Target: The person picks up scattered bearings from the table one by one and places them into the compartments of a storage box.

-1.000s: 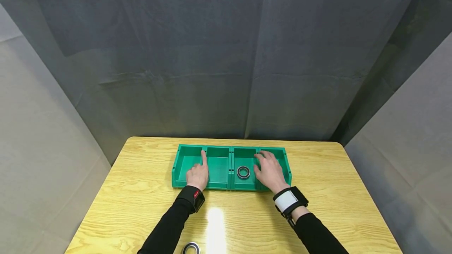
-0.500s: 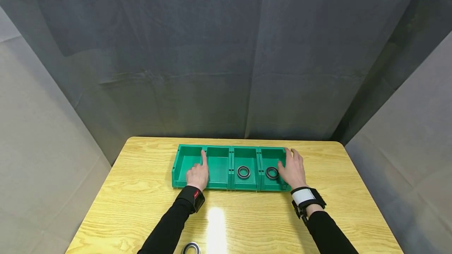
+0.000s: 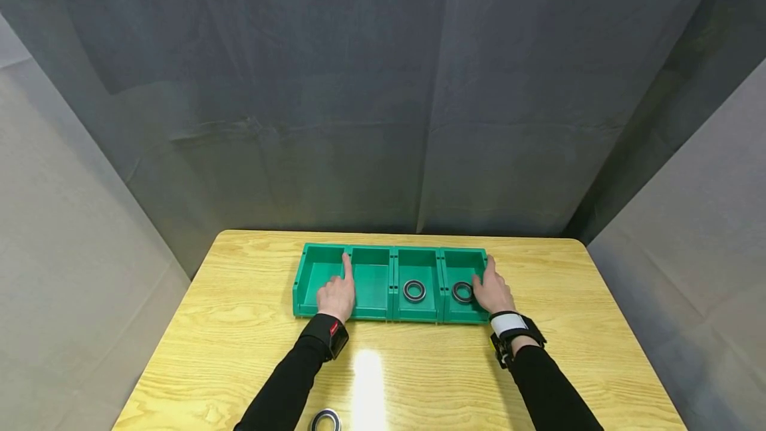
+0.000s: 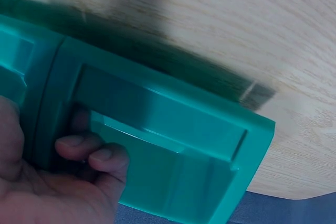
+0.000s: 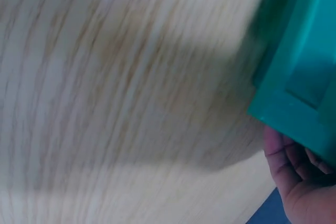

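Observation:
A row of several green storage bins (image 3: 372, 312) stands side by side near the table's back. My left hand (image 3: 336, 298) grips the wall between the two leftmost bins, its index finger stretched along the top edge. In the left wrist view, fingers (image 4: 107, 161) curl inside the end bin, with the thumb across the wall. At the row's other end, my right hand (image 3: 495, 294) holds the outer wall, thumb inside and fingers outside. A ball bearing (image 3: 406, 292) lies flat in the third bin; another bearing (image 3: 455, 292) lies in the rightmost bin beside my right thumb.
Another bearing (image 3: 326, 412) lies on the wooden table (image 3: 431, 378) at the near edge of the head view. Grey cloth (image 3: 335, 118) hangs behind the table, with pale cloth on both sides.
My right hand has moved right, from over the rightmost bin to its outer wall, and closed on it. The bearing there has come into view. The left hand keeps its hold.

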